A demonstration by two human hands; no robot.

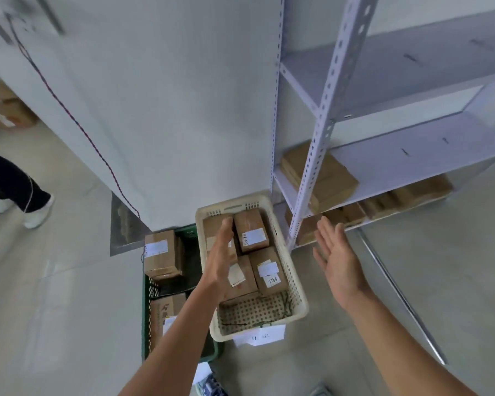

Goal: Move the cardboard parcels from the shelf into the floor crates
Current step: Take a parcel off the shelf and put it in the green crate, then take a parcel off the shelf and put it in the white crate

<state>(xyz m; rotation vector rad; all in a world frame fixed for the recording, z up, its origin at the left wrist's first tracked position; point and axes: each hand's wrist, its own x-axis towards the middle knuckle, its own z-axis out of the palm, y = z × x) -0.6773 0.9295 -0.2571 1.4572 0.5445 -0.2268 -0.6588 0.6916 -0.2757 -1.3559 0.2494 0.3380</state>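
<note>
Left hand, grip wide, over the cream plastic crate of brown cardboard parcels; right hand, wide too, near the grey metal shelf.

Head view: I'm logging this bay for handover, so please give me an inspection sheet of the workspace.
Surface: pale tiled floor, with two crates side by side near the wall.
Job's things: cream crate holds four labelled parcels; green crate holds two taped boxes; flat parcels lie on the lower tiers of the shelf.
Clutter: paper sheet at the cream crate's near end.
Hands: left hand open over the cream crate; right hand open, nearer the shelf; neither holds anything.
Cables: dark twisted cable runs down the wall.
Surroundings: another person's legs at the left.
</note>
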